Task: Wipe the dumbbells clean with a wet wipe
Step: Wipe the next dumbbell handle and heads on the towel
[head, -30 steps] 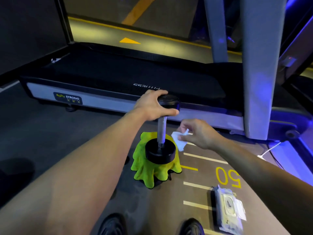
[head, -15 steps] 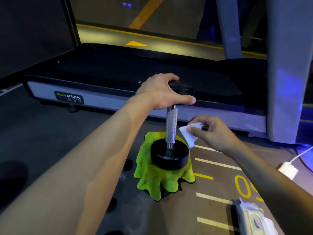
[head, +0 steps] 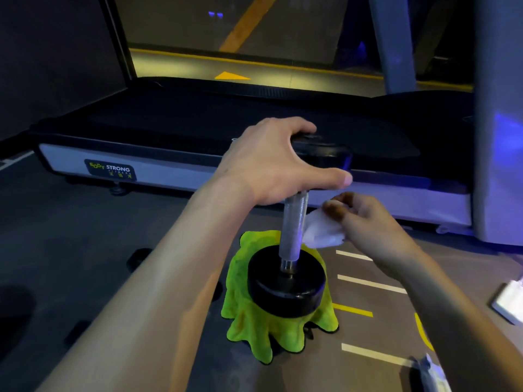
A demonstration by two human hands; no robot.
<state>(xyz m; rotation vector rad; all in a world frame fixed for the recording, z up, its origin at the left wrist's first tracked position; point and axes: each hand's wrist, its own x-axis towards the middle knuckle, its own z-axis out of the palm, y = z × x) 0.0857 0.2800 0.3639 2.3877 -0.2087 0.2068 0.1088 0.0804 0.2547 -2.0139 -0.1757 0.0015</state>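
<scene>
Since 0.5 s ago the right hand (head: 365, 219) has brought the wet wipe (head: 321, 232) in from just beside the bar to touching it. Wipe is pinched btwn thumb and fingertips, bunched, its left edge against the knurled handle (head: 294, 224) at about mid-height. The hand is motion-blurred, so how many fingers are on the wipe I can't tell.

Left hand (head: 271, 165) is clamped over the dumbbell's top head (head: 325, 154), fingers curled over the top, thumb along the near rim, holding the dumbbell (head: 287, 281) upright. The bottom head sits on a lime-green cloth (head: 254, 329) draped over something hidden under it, on the gym floor in front of a treadmill (head: 175, 171). Wipe pack (head: 435, 374) is at the lower right edge, partly cut off; a white block (head: 509, 301) lies at the right edge.

Step in hand, as I read it: wiping the bar. To do it well, wrap the wipe round the bar rather than dabbing one side, run top to bottom, w/ firm pressure since knurling traps grime. Keep the left hand pressing straight down; the cloth-covered base looks uneven and the dumbbell could tip. Rotate it w/ the left hand to reach the far side.
</scene>
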